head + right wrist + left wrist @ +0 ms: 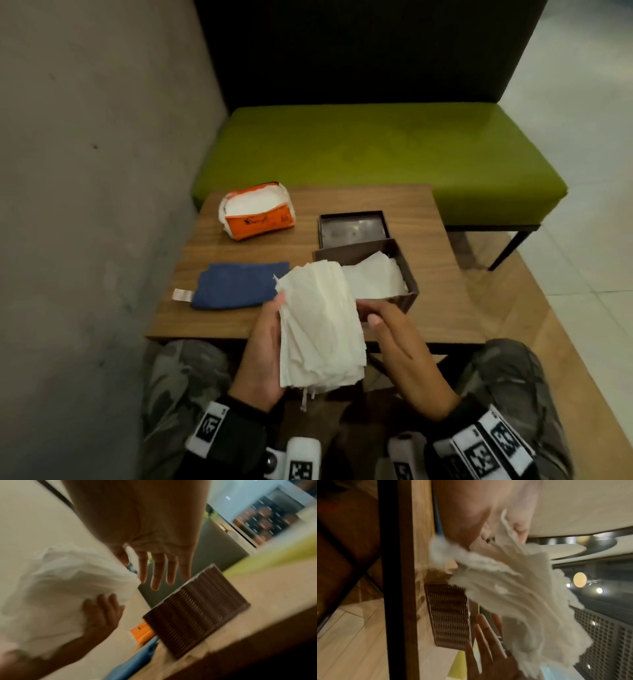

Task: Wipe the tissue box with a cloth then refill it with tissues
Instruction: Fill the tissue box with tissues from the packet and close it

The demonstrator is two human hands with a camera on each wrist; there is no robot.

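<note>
I have the stack of tissues in my left hand, fingers curled round its left edge from below, thumb side up. My right hand is released, fingers straight, just beside the stack's right edge; in the right wrist view nothing is in it.

The tissue box sits open on the bench, up and right of both hands, lid off. Some tissues already lie in it. The lid lies just behind the box, inside up.

Key relation: the stack's long axis runs away from me, tilted slightly left, its far end overlapping the box's near-left corner in the head view. The box's long axis looks to run left-right, roughly across the stack. So my guess is the stack needs a turn of about a quarter before it drops in flat. The right hand is nearer the box; it's placed to steady the near wall or take the stack's free edge.

The blue cloth is folded on the bench left of the stack, untouched by either hand, so I judge wiping done and refill underway. The orange tissue pack is torn open at far left, well apart from the hands.

Risk: loose sheets fan out at the stack's near end and could slip.
</note>
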